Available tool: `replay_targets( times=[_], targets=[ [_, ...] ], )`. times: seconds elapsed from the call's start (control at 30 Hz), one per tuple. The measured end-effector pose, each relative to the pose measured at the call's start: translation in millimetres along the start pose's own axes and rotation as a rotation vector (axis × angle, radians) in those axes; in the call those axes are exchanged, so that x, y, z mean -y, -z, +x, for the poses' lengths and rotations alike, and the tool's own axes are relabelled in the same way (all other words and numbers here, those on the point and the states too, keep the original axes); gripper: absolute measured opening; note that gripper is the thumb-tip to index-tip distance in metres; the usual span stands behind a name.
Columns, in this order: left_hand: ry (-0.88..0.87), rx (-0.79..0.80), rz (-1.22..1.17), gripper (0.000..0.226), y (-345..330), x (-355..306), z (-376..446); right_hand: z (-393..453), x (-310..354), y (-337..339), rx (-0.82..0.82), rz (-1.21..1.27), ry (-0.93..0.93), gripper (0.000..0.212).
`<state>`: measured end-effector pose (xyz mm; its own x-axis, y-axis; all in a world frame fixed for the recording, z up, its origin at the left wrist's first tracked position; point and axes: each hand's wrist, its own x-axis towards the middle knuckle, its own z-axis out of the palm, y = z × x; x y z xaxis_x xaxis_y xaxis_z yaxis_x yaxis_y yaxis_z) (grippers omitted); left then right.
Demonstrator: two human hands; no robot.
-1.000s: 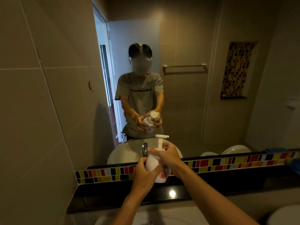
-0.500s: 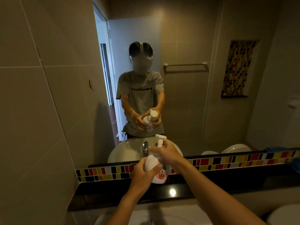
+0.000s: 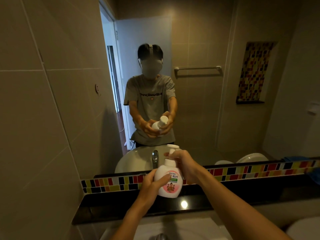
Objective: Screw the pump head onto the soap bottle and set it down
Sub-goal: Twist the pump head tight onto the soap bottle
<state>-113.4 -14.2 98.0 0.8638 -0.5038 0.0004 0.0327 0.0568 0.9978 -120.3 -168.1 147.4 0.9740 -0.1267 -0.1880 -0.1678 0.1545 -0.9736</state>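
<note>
Soap bottle (image 3: 168,182), white rounded plastic with pink label, held in the air over the black glossy worktop (image 3: 121,203), just in front of the mirror. Left hand (image 3: 152,183) closed round its body to steady it; right hand (image 3: 183,164) wrapped on the white plastic pump head (image 3: 172,149) at the neck, likely twisting. Versus half a second ago: bottle turned, label now faces camera, pump nozzle points further left.
</note>
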Motion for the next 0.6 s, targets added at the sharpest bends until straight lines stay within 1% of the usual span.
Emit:
replay_targets(
  times=[0.1,0.17,0.2,0.27,0.3,0.37,0.43,0.5,0.53,0.6],
  targets=[
    [0.024,0.079,-0.031,0.041,7.3,-3.1,-0.9,1.5,0.9,9.4,0.156,0.167,-0.007,0.036],
    [0.014,0.078,-0.016,0.037,6.0,-3.9,-0.6,1.4,1.1,10.5,0.230,0.158,0.009,0.035],
    [0.003,0.053,0.001,0.036,4.2,-3.6,-0.4,1.6,1.1,10.1,0.186,0.087,0.031,0.030],
    [-0.014,-0.022,0.058,0.037,0.2,-1.3,0.6,0.7,0.1,7.8,0.040,-0.094,0.089,0.018],
    [-0.023,-0.059,0.081,0.039,-1.5,0.7,0.7,0.4,-0.8,5.8,-0.007,-0.144,0.104,0.015],
    [-0.041,-0.118,0.091,0.043,-4.1,3.7,0.6,-0.1,-1.6,2.3,-0.045,-0.188,0.132,0.016],
    [-0.033,-0.120,0.034,0.039,-4.3,3.3,0.3,-2.5,-1.5,0.1,-0.014,-0.171,0.136,0.014],
    [-0.004,-0.063,-0.052,0.036,-1.6,-0.9,-0.4,-4.8,0.0,0.8,0.052,-0.033,0.065,0.021],
    [0.005,-0.033,-0.066,0.038,0.3,-2.8,-0.4,-5.8,1.0,1.7,0.087,0.030,0.025,0.026],
    [-0.009,-0.016,-0.025,0.041,2.8,-4.3,0.0,-5.6,1.4,3.4,0.134,0.071,0.009,0.028]
  ],
)
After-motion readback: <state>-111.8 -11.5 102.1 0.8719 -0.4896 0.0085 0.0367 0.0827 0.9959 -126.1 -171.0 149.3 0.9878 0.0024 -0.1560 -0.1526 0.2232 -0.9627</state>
